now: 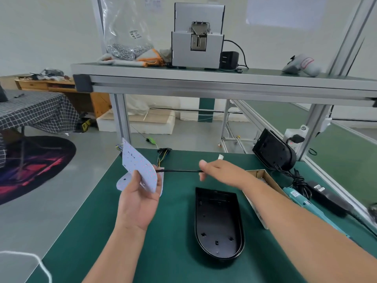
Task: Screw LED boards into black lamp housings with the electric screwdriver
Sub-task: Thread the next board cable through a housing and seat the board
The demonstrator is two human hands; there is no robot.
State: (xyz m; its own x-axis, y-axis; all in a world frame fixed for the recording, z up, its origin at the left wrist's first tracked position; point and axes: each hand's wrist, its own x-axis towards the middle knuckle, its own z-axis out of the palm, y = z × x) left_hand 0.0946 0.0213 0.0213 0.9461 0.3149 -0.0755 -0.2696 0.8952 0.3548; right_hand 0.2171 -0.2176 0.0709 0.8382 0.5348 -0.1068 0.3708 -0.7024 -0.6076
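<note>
My left hand (138, 203) holds a white LED board (138, 164) tilted upright above the green mat, left of centre. A black cable (179, 170) runs from the board to my right hand (220, 171), which pinches it; a white connector (220, 156) sticks up beyond the fingers. An empty black lamp housing (219, 225) lies open side up on the mat below my right hand. More white boards (123, 181) lie under the held one. The teal electric screwdriver (302, 201) rests on the mat at the right, untouched.
A cardboard box of screws (265, 177) sits right of the housing. A second black housing (273, 150) leans at the back right, with a black power adapter (330, 199) and cords. A wire bundle (163, 153) lies at the mat's far edge. An aluminium shelf (204, 78) with a screw feeder (197, 35) runs overhead.
</note>
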